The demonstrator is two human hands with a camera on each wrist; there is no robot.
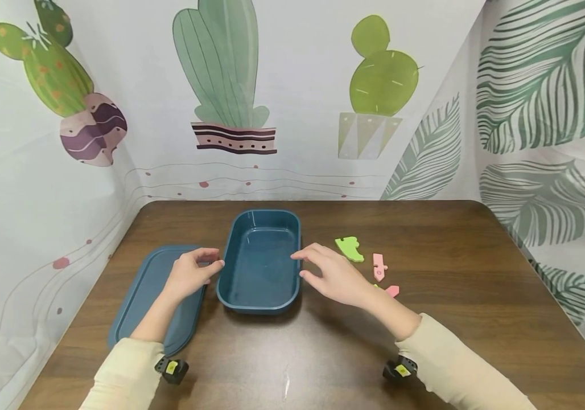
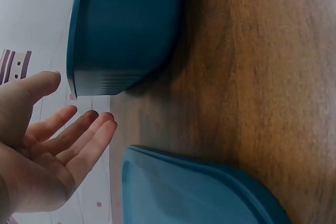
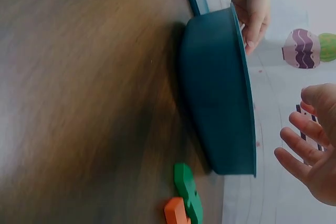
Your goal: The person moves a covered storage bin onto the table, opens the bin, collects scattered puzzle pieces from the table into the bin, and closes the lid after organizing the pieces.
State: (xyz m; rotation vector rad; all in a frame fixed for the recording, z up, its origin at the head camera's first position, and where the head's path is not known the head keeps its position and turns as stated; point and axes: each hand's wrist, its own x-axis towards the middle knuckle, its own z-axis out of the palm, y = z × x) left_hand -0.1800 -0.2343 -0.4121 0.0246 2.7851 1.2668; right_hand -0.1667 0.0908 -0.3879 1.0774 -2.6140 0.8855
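Flanking teal tub (image 1: 262, 267) at frame centre: left hand (image 1: 190, 274) and right hand (image 1: 334, 276), fingers relaxed, holding nothing, apparently just off rim. Tub empty. Matching lid (image 1: 141, 296) flat at lower left under left wrist. Green piece (image 1: 350, 249), pink pieces (image 1: 378, 266) right of tub, partly behind right hand.
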